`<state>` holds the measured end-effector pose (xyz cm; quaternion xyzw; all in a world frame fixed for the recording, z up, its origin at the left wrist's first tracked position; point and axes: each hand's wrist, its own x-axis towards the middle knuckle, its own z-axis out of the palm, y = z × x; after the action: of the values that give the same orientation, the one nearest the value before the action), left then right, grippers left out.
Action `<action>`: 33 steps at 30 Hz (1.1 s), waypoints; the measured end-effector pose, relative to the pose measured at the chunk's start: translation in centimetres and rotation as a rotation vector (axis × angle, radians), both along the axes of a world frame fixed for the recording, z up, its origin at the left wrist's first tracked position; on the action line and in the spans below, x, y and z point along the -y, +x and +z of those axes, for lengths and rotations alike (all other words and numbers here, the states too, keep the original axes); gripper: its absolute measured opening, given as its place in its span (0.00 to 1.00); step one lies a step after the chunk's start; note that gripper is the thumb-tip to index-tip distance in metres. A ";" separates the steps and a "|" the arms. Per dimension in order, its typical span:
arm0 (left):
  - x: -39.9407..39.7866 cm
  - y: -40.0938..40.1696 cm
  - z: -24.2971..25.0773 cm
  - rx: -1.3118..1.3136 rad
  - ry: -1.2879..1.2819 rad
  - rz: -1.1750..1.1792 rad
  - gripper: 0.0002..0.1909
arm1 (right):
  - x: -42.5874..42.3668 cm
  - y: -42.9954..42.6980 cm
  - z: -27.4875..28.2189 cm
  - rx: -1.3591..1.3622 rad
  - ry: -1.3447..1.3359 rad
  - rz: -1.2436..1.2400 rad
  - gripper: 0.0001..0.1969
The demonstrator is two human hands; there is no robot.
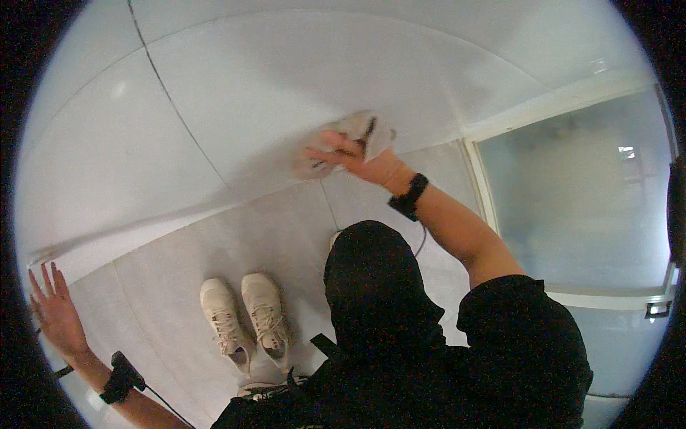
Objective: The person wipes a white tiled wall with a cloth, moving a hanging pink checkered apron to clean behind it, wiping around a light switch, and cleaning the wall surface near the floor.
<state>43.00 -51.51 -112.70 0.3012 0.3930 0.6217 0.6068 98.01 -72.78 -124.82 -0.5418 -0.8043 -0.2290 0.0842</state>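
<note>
My right hand (pixel 370 161), slightly blurred, holds a pale cloth (pixel 381 133) with dark marks against the lower part of a white wall (pixel 278 80). The cloth lies just above the line where wall and floor meet, bunched around my fingers. At the far left my left hand (pixel 58 319) is spread, fingers apart, with nothing in it. Its fingertips are near the wall's base; whether they touch it I cannot tell. Each wrist wears a black strap with a small device and a cable.
Two beige lace-up sneakers (pixel 246 316) stand on the light grey tiled floor (pixel 161 300). My black-clothed knee (pixel 375 279) rises between them and my right arm. To the right is a white-framed frosted panel (pixel 568 198). A dark joint (pixel 169 94) runs down the wall.
</note>
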 end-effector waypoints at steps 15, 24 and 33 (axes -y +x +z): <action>1.2 3.8 2.3 -0.062 -0.050 0.100 0.30 | 2.8 8.3 -4.9 -2.406 0.688 -0.706 0.29; -5.2 -8.9 -7.2 0.310 0.066 -0.440 0.33 | 8.0 14.4 -9.3 -2.522 0.319 -0.826 0.20; 0.4 8.4 -0.1 -0.157 -0.058 0.071 0.35 | 9.0 13.4 -5.8 -0.586 -0.430 -1.041 0.21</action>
<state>51.44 -51.92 -112.81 0.3173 0.4678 0.6055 0.5603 111.44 -81.74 -130.60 -0.9070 -0.4070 0.0844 0.0675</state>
